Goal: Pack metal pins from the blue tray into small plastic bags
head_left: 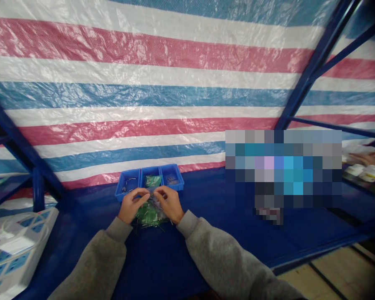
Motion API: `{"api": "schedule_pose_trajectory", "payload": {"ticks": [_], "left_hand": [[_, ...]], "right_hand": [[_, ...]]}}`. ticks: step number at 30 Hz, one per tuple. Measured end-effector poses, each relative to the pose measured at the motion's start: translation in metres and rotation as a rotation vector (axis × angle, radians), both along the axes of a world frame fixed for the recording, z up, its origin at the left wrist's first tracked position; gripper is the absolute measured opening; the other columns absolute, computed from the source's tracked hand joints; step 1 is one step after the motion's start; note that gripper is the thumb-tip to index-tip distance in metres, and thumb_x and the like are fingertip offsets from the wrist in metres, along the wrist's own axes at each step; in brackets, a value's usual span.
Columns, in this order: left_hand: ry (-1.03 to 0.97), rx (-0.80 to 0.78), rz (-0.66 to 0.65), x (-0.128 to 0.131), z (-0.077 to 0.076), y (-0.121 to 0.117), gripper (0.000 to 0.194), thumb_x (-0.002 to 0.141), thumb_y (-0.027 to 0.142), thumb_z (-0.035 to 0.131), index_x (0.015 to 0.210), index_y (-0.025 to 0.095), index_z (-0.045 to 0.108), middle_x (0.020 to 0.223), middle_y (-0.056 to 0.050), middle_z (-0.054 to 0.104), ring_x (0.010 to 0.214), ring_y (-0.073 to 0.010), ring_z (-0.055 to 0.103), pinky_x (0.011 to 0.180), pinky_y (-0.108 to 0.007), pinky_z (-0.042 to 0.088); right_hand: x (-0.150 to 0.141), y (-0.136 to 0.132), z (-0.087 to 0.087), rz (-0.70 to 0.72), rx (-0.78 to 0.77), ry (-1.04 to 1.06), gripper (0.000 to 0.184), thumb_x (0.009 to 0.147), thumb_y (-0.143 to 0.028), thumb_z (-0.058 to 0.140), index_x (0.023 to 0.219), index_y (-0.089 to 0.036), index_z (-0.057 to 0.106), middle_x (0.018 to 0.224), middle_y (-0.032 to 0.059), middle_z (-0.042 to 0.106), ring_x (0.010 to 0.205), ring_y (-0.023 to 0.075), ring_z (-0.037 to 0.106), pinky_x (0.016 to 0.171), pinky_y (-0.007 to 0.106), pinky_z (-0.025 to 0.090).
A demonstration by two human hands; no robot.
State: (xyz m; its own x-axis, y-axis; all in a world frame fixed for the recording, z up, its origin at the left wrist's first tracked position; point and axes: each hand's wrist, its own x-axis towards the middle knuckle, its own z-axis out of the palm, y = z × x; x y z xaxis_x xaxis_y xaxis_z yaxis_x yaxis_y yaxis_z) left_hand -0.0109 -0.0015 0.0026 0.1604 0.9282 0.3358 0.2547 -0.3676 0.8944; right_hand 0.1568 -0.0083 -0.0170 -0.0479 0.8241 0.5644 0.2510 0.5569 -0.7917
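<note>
A translucent greyish piece (153,195), its exact shape too blurred to tell, is held between the fingertips of both hands (170,205). Just below and between them, a loose heap of green pieces (148,216) with thin, spiky ends lies spread on the table (162,258). Just beyond the hands sits an upright blue three-compartment tray (180,183), its middle compartment holding more green material (153,180).
</note>
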Motion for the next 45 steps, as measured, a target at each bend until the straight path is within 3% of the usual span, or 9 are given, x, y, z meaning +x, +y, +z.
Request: {"api": "schedule_pose_trajectory", "payload": {"ticks": [15, 21, 30, 45], "left_hand": [[0.02, -0.013, 0.016, 0.0007, 0.0005, -0.0017, 0.027, 0.071, 0.037, 0.067, 0.084, 0.013, 0.066, 0.082, -0.007, 0.064, 0.074, -0.0178, 0.058, 0.056, -0.022, 0.047], [0.02, -0.018, -0.01, 0.0014, 0.0014, -0.0017, 0.026, 0.073, 0.037, 0.064, 0.083, 0.013, 0.064, 0.079, -0.005, 0.061, 0.067, -0.0145, 0.055, 0.051, -0.02, 0.045], [0.018, -0.039, -0.007, 0.0015, -0.002, 0.0005, 0.028, 0.071, 0.038, 0.066, 0.085, 0.013, 0.066, 0.084, -0.006, 0.063, 0.071, -0.0167, 0.057, 0.054, -0.022, 0.047], [-0.026, -0.068, -0.011, 0.0017, 0.0049, -0.0009, 0.026, 0.068, 0.037, 0.069, 0.077, 0.013, 0.064, 0.075, -0.004, 0.062, 0.067, -0.0149, 0.056, 0.055, -0.023, 0.045]], "right_hand": [[0.0006, -0.0026, 0.0046, 0.01, -0.032, 0.096, 0.018, 0.085, -0.031, 0.051, 0.082, -0.017, 0.062, 0.071, 0.0005, 0.062, 0.056, 0.0106, 0.056, 0.055, 0.021, 0.043], [0.0005, -0.0024, 0.0039, 0.027, -0.041, 0.1, 0.017, 0.085, -0.031, 0.051, 0.083, -0.017, 0.062, 0.07, 0.0003, 0.062, 0.057, 0.011, 0.057, 0.055, 0.021, 0.044], [0.001, -0.0031, 0.0049, 0.008, -0.055, 0.119, 0.019, 0.086, -0.033, 0.051, 0.083, -0.018, 0.062, 0.07, 0.0005, 0.062, 0.057, 0.0115, 0.057, 0.056, 0.021, 0.045], [0.0002, -0.0009, 0.0027, 0.035, -0.063, 0.119, 0.019, 0.085, -0.034, 0.051, 0.086, -0.018, 0.062, 0.074, 0.0008, 0.063, 0.058, 0.0112, 0.058, 0.055, 0.021, 0.045]]}}
